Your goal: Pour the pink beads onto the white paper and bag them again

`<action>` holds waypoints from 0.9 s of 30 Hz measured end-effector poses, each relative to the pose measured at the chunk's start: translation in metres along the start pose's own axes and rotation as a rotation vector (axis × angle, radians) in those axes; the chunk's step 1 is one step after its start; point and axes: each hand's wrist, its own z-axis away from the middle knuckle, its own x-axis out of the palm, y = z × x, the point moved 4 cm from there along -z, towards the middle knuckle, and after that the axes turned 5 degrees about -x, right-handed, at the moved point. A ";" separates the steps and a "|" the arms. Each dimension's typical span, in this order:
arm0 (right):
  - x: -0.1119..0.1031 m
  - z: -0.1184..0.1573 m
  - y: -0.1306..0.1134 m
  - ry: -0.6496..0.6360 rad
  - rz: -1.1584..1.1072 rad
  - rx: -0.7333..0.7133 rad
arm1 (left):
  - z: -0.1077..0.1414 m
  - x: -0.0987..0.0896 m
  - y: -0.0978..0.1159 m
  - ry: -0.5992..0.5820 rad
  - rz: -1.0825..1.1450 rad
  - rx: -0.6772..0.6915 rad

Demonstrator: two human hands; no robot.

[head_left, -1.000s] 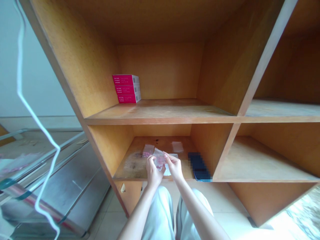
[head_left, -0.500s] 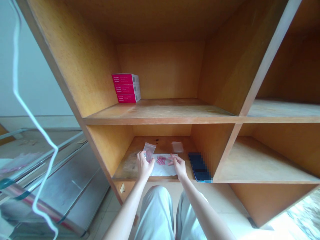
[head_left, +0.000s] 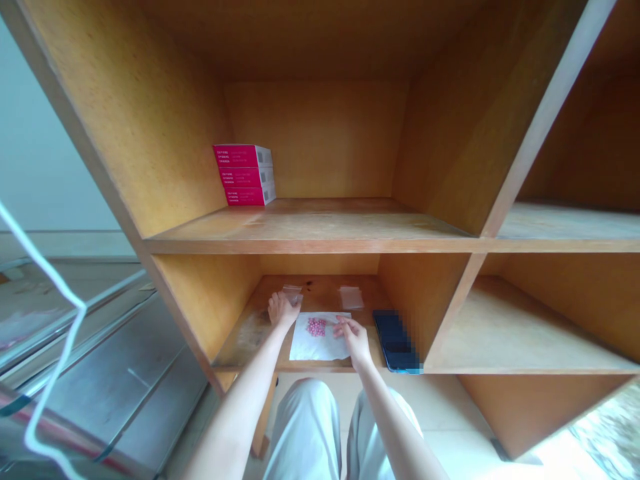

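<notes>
On the lower shelf lies a white sheet of paper (head_left: pixel 310 348) with a cluster of small pink pellets (head_left: pixel 316 327) on it. My left hand (head_left: pixel 284 310) is beyond the paper's left side, its fingers curled at a small clear zip bag (head_left: pixel 293 291); its fingertips are partly hidden. My right hand (head_left: pixel 354 337) rests over the right edge of the paper, close to the pellets. Its thumb and fingers are drawn together, and anything between them is too small to make out.
Another clear bag (head_left: pixel 351 297) lies behind the paper. A dark phone (head_left: pixel 395 340) lies to the right, partly blurred. Three stacked pink boxes (head_left: pixel 244 176) stand on the upper shelf (head_left: pixel 320 220). A wooden divider (head_left: pixel 430 287) bounds the compartment on the right.
My left hand has moved away from the paper, lowering the zip bag from an upright pose towards the shelf at the back left. My right hand stays by the paper's right edge.
</notes>
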 end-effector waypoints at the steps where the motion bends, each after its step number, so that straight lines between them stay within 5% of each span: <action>1: 0.000 0.000 0.000 0.000 -0.002 0.001 | -0.001 0.002 0.000 -0.020 -0.015 -0.008; 17: 0.000 -0.002 0.006 -0.033 -0.009 -0.021 | 0.005 0.004 0.003 -0.114 -0.013 0.003; 27: 0.003 0.000 0.002 -0.011 -0.005 -0.045 | 0.047 -0.027 -0.014 0.195 0.518 0.072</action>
